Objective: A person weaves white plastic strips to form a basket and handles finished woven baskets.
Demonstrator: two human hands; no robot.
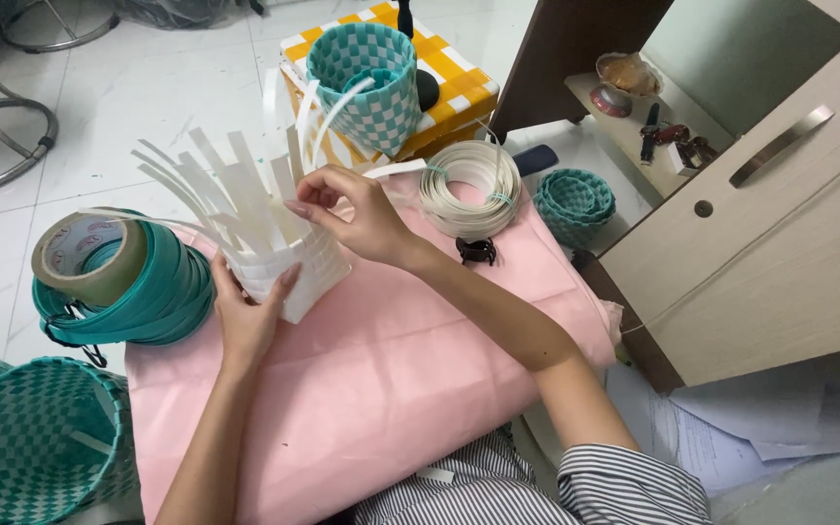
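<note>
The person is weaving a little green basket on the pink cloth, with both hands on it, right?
Not quite: the half-woven basket in the hands is white, not green. The head view shows the left hand steadying its side and the right hand working the loose strips at the top, on the pink cloth. The green checked baskets sit farther off.

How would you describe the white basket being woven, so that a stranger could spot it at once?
On the pink cloth, between the left hand and right hand, stands a small half-woven basket. It alone is all white, with loose strips fanning upward; the finished baskets nearby are teal-and-white checked.
</note>
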